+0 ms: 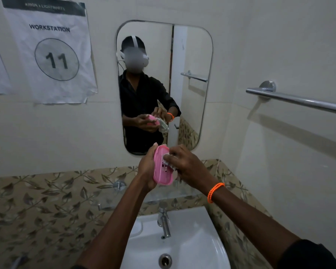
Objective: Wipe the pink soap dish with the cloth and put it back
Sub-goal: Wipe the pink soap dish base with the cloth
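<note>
We see two bare hands raised in front of the mirror [190, 55], above one white sink [192, 239]. The left hand [146, 169] holds the one pink soap dish [162, 167] upright on its edge, fingers curled round its back and the thumb tip showing at its upper rim; the open face of the dish turns toward the right hand. The right hand [184, 164] has its fingers bunched narrow on one pale cloth [168, 162], pressing it against the inside of the dish. Only a small part of the cloth shows between the fingers and the dish. The right wrist wears one orange bracelet [214, 192], wound in a couple of strands.

Below the hands we count one chrome tap [164, 223] standing at the back of the sink and one round drain [165, 261] in the bowl. One clear shelf [186, 193] runs along the wall just under the dish, against a band of leaf-patterned tile [47, 200]. On the right wall there is one chrome towel bar [299, 100]. On the left wall hang two paper sheets; the fuller one [50, 49] reads "WORKSTATION" with the number 11 in a circle, and the other is cut off at the frame's edge. The mirror repeats the hands, the dish and the cloth.
</note>
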